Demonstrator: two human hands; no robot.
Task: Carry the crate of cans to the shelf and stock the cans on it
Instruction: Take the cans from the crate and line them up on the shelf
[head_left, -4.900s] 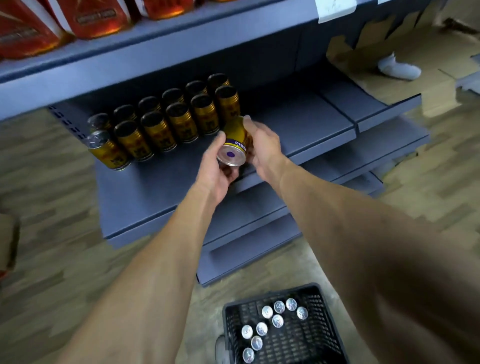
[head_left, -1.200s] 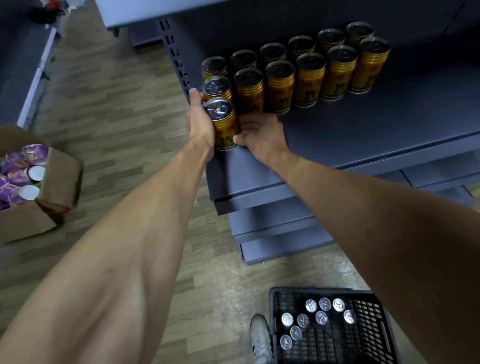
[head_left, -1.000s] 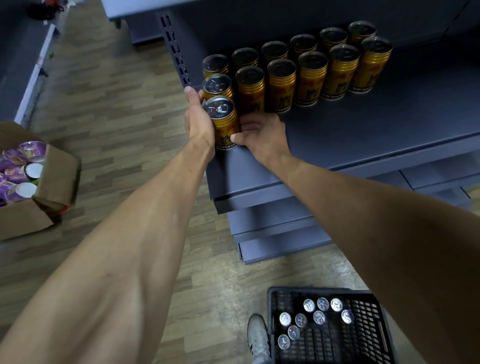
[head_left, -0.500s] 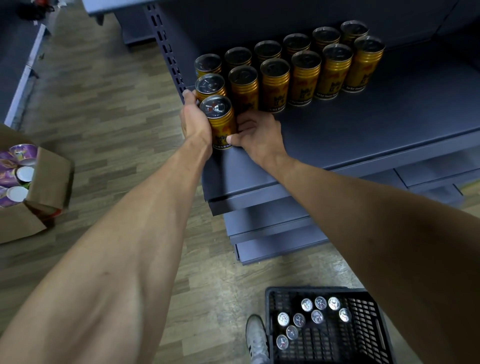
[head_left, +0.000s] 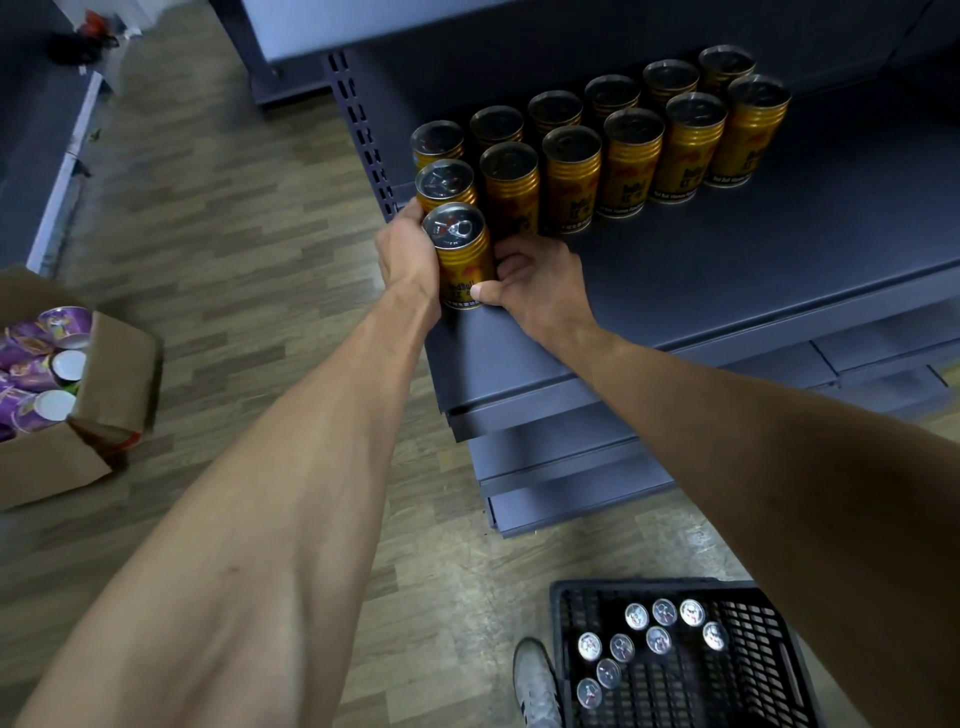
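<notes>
A gold can (head_left: 460, 249) stands upright on the grey shelf (head_left: 727, 270) at its left end, in front of two rows of several gold cans (head_left: 628, 150). My left hand (head_left: 408, 254) grips the can from the left. My right hand (head_left: 535, 283) holds it from the right, thumb pressed low on its label. On the floor at the bottom right sits the black crate (head_left: 753, 670) with several silver-topped cans (head_left: 649, 644) standing in it.
An open cardboard box (head_left: 98, 395) of purple cans sits on the wood floor at the left. A slotted shelf upright (head_left: 363, 135) rises just left of the cans. Lower shelves (head_left: 597, 467) jut out below. A shoe (head_left: 535, 686) stands beside the crate.
The can has gone from my hands in front of the shelf to standing at the left end of the rows. Over the last second both hands have stayed round it with little movement.
</notes>
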